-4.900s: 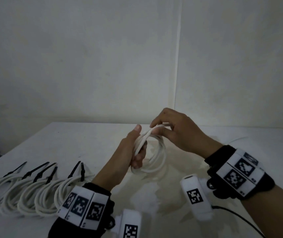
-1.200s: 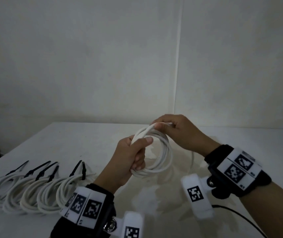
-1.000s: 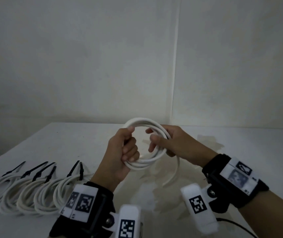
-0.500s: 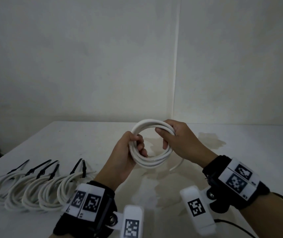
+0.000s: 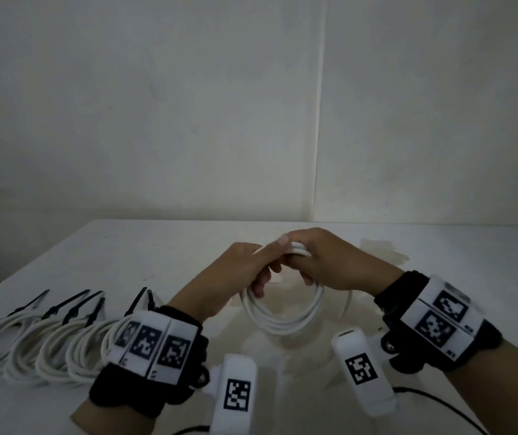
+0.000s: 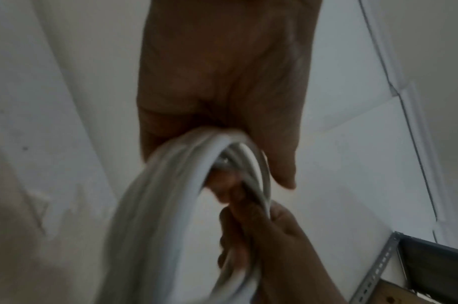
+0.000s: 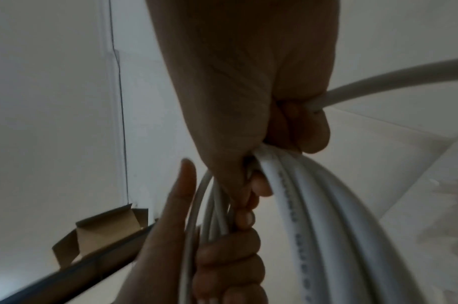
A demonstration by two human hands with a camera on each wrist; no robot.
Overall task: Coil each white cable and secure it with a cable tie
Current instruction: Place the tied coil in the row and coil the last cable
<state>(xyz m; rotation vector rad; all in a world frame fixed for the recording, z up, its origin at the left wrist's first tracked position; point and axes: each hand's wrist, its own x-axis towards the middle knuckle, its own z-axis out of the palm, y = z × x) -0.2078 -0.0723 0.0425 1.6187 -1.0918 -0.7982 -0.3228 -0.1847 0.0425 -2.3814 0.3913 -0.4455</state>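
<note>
Both hands meet at the top of a coiled white cable [image 5: 283,321], held up over the white tabletop [image 5: 440,265] so the loops hang down toward the person. The left hand [image 5: 239,271] has its fingers curled round the bundled strands, with the thumb stretched out across the top toward the other hand. The right hand [image 5: 326,262] grips the same bundle just beside it, fingers wrapped under the loops. In the right wrist view a loose end of the cable [image 7: 394,82] sticks out past the curled fingers [image 7: 306,127].

Off to the left on the tabletop lies a row of finished coils [image 5: 47,346], side by side and overlapping, each cinched with a black cable tie [image 5: 75,304] whose tail points away from the person. A cardboard box [image 7: 103,232] sits by the wall in the right wrist view.
</note>
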